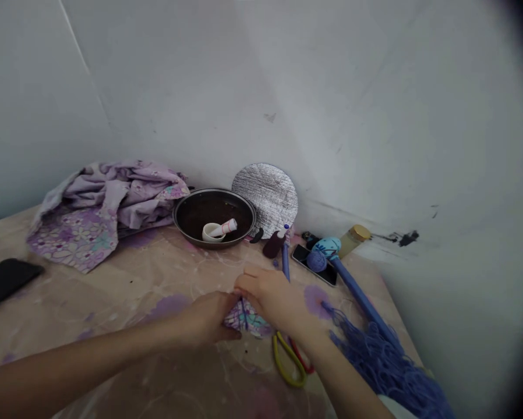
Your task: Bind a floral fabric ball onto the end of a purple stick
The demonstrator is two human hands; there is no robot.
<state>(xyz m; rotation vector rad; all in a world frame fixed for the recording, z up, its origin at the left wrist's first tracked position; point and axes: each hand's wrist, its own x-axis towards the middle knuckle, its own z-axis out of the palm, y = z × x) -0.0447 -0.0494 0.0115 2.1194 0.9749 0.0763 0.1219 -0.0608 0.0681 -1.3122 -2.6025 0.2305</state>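
Close to the middle of the table [113, 299], both hands meet at a small flowered bundle [246, 320] with dark lines across it. The left hand [213, 317] is partly closed around its left end, thumb low. The right hand [265, 294] is bent mostly closed over its top; its fingertips are hidden, so I cannot tell exactly what they grip. Beside the right wrist, toward the near edge, lie a yellow loop [295, 383] and a red loop [307, 369].

Along the back edge sit a crumpled flowered cloth [99, 203], then a pan [195, 214] with a cup [207, 238] and paper roll [227, 226] inside. A round silver mat [268, 195] leans on the wall [191, 87] behind a dark bottle [273, 245]. Near the back right corner, a yarn ball [317, 261] rests on a phone [302, 254] beside a gold-lidded jar [352, 241]. A blue rod [366, 304] and tangled yarn [384, 358] line the right edge.
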